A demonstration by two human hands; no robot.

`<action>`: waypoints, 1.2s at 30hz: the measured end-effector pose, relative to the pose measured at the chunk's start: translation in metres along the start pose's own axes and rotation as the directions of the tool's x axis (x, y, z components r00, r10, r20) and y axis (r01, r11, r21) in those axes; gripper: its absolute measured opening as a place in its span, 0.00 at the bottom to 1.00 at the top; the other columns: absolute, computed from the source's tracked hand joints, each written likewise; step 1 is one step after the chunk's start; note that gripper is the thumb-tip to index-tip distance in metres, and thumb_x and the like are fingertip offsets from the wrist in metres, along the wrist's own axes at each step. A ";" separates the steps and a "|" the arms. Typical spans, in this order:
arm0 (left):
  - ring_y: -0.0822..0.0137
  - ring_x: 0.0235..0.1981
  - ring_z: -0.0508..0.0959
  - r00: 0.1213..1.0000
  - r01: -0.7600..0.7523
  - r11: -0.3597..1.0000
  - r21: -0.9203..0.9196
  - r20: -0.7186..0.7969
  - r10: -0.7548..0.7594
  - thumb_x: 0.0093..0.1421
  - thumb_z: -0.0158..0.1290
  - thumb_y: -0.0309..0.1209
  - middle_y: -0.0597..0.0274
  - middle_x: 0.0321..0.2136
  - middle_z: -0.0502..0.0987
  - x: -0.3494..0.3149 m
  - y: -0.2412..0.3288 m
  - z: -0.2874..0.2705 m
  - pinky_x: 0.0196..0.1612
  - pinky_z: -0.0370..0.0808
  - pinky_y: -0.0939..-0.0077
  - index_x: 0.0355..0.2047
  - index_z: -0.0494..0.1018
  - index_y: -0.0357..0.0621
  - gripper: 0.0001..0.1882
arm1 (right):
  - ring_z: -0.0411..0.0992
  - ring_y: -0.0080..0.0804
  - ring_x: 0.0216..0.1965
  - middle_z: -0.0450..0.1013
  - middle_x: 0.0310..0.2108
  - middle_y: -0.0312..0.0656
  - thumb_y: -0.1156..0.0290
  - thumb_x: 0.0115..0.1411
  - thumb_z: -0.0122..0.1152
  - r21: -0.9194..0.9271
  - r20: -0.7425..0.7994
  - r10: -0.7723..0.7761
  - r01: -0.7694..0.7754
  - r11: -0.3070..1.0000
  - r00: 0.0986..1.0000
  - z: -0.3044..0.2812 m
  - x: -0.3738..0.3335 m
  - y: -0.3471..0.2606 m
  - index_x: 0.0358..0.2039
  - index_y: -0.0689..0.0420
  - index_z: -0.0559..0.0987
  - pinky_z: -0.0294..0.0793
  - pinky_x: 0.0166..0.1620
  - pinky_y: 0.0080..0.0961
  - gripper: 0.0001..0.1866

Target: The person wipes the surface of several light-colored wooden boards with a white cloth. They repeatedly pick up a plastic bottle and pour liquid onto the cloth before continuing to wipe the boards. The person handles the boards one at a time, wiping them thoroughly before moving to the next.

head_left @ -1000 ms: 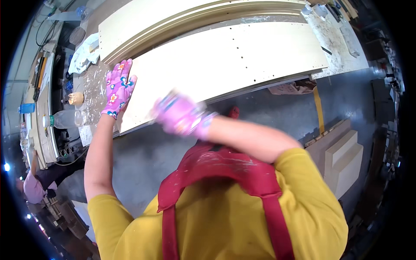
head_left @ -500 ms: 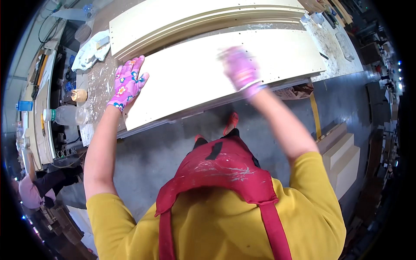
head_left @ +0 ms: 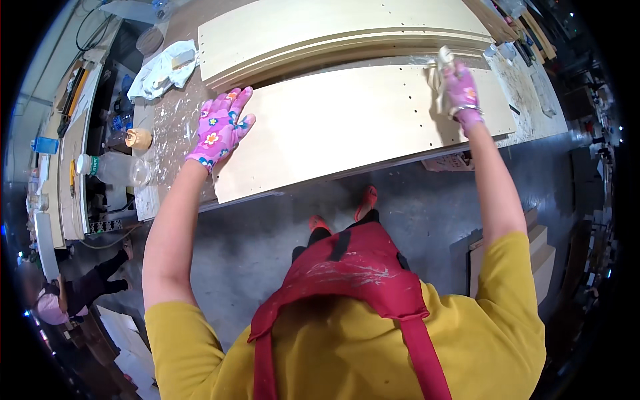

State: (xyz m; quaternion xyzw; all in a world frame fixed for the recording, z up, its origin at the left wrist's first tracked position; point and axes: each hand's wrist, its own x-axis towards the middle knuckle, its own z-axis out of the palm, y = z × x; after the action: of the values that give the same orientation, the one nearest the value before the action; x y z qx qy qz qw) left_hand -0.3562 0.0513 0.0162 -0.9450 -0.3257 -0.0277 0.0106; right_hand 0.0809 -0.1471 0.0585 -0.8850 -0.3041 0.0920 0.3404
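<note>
**Inspector:** On the bench, what do you see at the hands?

**Operator:** I see the left hand point(head_left: 219, 128), in a pink flowered glove, lying flat with fingers spread on the near left corner of the panel point(head_left: 347, 127). It is released, pressing down and grasping nothing. The right hand point(head_left: 460, 90), gloved the same, is clenched around a pale rag point(head_left: 440, 67) at the far right end of the panel, and the rag touches the panel face.

**Inspector:** Position of the panel?

**Operator:** It lies flat along the bench point(head_left: 170, 127), its long near edge hanging over the bench front. I note small holes in rows on its face. Just behind it, touching or nearly so, lies a stack of boards point(head_left: 333, 30) of the same light colour.

**Inspector:** Anything else nearby?

**Operator:** Left of the left hand I see the bench top smeared with white stains. A crumpled white cloth point(head_left: 160, 70) lies near the far left corner. A small tan pot point(head_left: 138, 139) stands beside a clear plastic bottle point(head_left: 110, 170) lying on its side. Right of the right hand the bench top is also smeared. More boards point(head_left: 543, 257) stand on the grey floor point(head_left: 267, 233) to the right. Another person point(head_left: 73, 293) is at the lower left, well apart.
</note>
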 end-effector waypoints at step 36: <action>0.58 0.39 0.75 0.879 -0.350 0.874 -0.337 -0.440 0.182 0.56 0.48 0.32 0.56 0.39 0.75 -0.024 0.100 -0.019 0.44 0.72 0.66 0.41 0.73 0.43 0.13 | 0.74 0.30 0.46 0.74 0.45 0.42 0.64 0.63 0.55 0.673 0.651 -0.402 -0.243 0.699 0.644 0.017 -0.118 -0.066 0.54 0.60 0.70 0.74 0.50 0.27 0.21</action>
State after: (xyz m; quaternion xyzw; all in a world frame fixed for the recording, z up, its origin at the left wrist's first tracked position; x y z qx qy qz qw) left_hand -0.3145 -0.0427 0.0339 -0.9370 -0.1678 -0.2832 -0.1170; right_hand -0.0511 -0.1696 0.0839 -0.5420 -0.3998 0.5471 0.4970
